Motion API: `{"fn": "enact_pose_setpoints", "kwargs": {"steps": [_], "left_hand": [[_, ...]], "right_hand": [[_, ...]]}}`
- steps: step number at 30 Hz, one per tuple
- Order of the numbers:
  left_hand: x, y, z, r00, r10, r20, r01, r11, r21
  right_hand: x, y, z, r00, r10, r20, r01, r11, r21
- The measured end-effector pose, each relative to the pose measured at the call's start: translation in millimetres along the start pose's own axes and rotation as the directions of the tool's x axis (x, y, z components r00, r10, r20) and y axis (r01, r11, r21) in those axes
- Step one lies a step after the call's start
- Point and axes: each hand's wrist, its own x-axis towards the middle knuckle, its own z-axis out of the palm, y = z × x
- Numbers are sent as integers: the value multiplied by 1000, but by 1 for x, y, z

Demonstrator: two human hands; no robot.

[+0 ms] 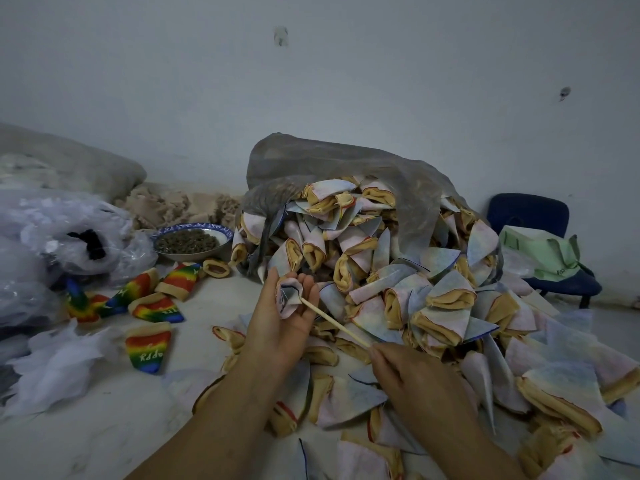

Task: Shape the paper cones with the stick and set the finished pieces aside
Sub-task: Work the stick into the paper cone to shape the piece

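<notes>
My left hand holds a small pale cone piece up in its fingers, the opening turned toward me. My right hand pinches the near end of a thin wooden stick, whose far tip pokes into the cone's opening. Behind and to the right spills a big heap of pale, tan-lined cones out of a grey translucent bag. Several rainbow-coloured finished cones lie on the floor to the left.
A blue-rimmed bowl of dark pellets sits at the back left, next to clear plastic bags. White scraps cover the left floor. A dark blue chair with green cloth stands at the right wall.
</notes>
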Motion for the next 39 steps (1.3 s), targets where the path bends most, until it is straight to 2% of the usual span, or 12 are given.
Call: {"fn": "enact_pose_setpoints", "kwargs": {"steps": [10, 22, 39], "left_hand": [[3, 1, -3, 999, 33, -3, -33, 999, -11], [1, -2, -2, 999, -13, 45, 13, 1000, -19], [-5, -18, -2, 998, 46, 46, -54, 982, 182]], "right_hand": [[0, -1, -3, 1000, 6, 18, -6, 1000, -8], [1, -3, -5, 999, 1, 37, 0, 1000, -26], [-1, -10, 0, 1000, 5, 11, -5, 1000, -9]]}}
